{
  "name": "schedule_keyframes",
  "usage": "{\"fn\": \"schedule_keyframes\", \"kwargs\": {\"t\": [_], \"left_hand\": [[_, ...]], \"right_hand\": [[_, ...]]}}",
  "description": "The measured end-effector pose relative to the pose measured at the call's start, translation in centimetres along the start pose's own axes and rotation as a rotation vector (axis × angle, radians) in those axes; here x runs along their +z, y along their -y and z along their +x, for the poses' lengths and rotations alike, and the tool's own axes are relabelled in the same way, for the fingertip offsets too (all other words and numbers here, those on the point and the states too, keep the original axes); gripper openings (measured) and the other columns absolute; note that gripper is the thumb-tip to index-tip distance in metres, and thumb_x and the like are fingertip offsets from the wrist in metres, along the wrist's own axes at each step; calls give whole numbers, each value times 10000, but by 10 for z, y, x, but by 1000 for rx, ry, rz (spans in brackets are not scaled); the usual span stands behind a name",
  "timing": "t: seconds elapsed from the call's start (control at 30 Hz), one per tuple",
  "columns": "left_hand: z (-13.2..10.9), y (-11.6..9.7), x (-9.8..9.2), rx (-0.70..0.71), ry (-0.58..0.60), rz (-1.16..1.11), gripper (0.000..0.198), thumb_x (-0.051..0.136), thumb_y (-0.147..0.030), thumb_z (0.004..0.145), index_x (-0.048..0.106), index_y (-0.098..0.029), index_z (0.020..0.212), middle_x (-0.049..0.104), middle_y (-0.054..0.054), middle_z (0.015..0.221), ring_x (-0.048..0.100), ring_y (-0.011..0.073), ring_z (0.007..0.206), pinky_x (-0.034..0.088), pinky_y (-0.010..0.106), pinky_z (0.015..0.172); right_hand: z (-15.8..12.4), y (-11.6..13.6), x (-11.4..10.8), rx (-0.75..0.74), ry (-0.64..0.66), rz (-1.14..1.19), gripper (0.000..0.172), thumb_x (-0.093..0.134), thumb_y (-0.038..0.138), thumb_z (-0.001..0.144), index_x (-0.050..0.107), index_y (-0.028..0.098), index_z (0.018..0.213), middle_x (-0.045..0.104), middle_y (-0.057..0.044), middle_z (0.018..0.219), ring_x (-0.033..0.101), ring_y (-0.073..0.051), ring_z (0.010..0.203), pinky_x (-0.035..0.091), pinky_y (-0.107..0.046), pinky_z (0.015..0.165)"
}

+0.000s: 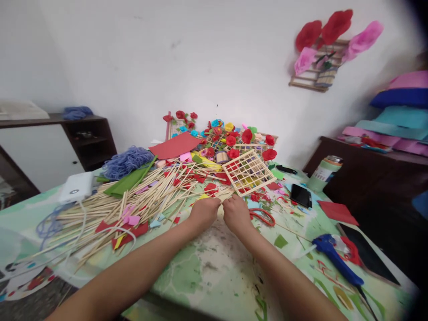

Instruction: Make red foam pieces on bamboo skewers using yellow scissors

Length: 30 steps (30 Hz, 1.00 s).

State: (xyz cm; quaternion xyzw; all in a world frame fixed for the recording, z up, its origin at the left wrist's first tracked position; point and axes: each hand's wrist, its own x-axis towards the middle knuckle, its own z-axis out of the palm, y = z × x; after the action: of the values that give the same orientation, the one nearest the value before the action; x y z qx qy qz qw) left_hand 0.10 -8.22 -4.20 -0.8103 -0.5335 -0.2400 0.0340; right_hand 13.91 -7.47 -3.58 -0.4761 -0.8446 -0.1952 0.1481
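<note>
My left hand [205, 213] and my right hand [236, 214] meet over the middle of the table, both with fingers pinched together. Whatever sits between the fingertips is too small to make out. Just beyond them stands a tilted lattice of thin wooden sticks [249, 173], with red felt flowers around it. Left of my left hand spreads a big pile of thin wooden sticks [160, 189] mixed with felt scraps. Orange-handled scissors [264, 217] lie right beside my right hand, their blades partly hidden.
A blue glue gun [337, 258] and a tablet [368, 252] lie at the right, with a phone [301, 195] and a bottle [324, 174] behind. Purple yarn [127, 161], green felt [130, 178] and a white box with a cable [76, 186] are at the left.
</note>
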Motion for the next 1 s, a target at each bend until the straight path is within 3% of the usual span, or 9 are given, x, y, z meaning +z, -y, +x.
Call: {"fn": "schedule_keyframes", "kwargs": {"t": [0.1, 0.17, 0.33, 0.47, 0.5, 0.6, 0.73, 0.83, 1.0], "left_hand": [[3, 1, -4, -91, -81, -87, 262, 338, -237, 854, 560, -168, 733, 592, 61, 702, 541, 172, 685, 360, 271, 618], [6, 4, -6, -121, -144, -270, 282, 347, -287, 862, 533, -164, 691, 553, 40, 669, 514, 153, 669, 359, 261, 621], [12, 10, -3, -363, -112, -1262, 205, 407, -296, 847, 482, -148, 727, 435, -38, 561, 400, 73, 463, 318, 195, 482], [11, 4, -2, -512, -30, -1842, 65, 477, -198, 820, 491, -134, 814, 549, 5, 678, 535, 63, 563, 412, 181, 575], [10, 1, -3, -528, -3, -1906, 47, 494, -181, 812, 496, -134, 817, 574, 22, 716, 566, 71, 610, 432, 186, 614], [5, -8, -4, -556, 87, -1988, 40, 529, -145, 793, 510, -134, 826, 612, 56, 788, 605, 93, 686, 461, 204, 685], [-2, -17, 1, -481, 219, -2023, 68, 579, -160, 774, 542, -128, 820, 617, 57, 824, 601, 85, 716, 459, 204, 743], [-5, -20, 7, -449, 278, -2010, 124, 619, -199, 752, 575, -127, 844, 610, 49, 835, 589, 80, 723, 452, 200, 746], [-7, -21, 11, -414, 292, -1955, 222, 643, -247, 732, 605, -130, 916, 607, 73, 903, 586, 127, 819, 443, 241, 782]], "right_hand": [[5, 5, 7, 41, -3, 10, 179, 475, 61, 717, 628, 140, 671, 616, -104, 639, 524, -218, 723, 333, -307, 626], [4, 5, 7, 48, -10, 22, 198, 457, 53, 737, 625, 144, 683, 620, -102, 661, 524, -217, 747, 340, -305, 639], [-15, -9, -3, 39, -3, 56, 198, 471, 40, 748, 597, 162, 657, 598, -76, 692, 504, -202, 772, 357, -299, 692], [-32, -19, -4, 104, -78, 131, 154, 471, 133, 806, 622, 154, 823, 600, -90, 786, 495, -226, 853, 376, -340, 758], [-34, -20, -3, 103, -125, 164, 182, 478, 194, 819, 610, 149, 935, 604, -103, 860, 487, -241, 906, 373, -367, 798], [-39, -19, 2, 18, -237, 260, 502, 505, 391, 804, 442, 130, 1228, 539, -147, 1133, 412, -288, 1088, 316, -455, 914], [-44, -12, 8, -113, -257, 359, 844, 508, 575, 729, 200, 116, 1368, 392, -186, 1321, 307, -326, 1212, 266, -512, 953], [-47, -8, 10, -111, -249, 416, 922, 527, 595, 697, 129, 131, 1386, 357, -191, 1350, 300, -333, 1221, 264, -530, 948], [-48, -6, 11, -91, -218, 461, 942, 635, 479, 650, 150, 134, 1380, 395, -175, 1320, 327, -322, 1196, 257, -515, 965]]}}
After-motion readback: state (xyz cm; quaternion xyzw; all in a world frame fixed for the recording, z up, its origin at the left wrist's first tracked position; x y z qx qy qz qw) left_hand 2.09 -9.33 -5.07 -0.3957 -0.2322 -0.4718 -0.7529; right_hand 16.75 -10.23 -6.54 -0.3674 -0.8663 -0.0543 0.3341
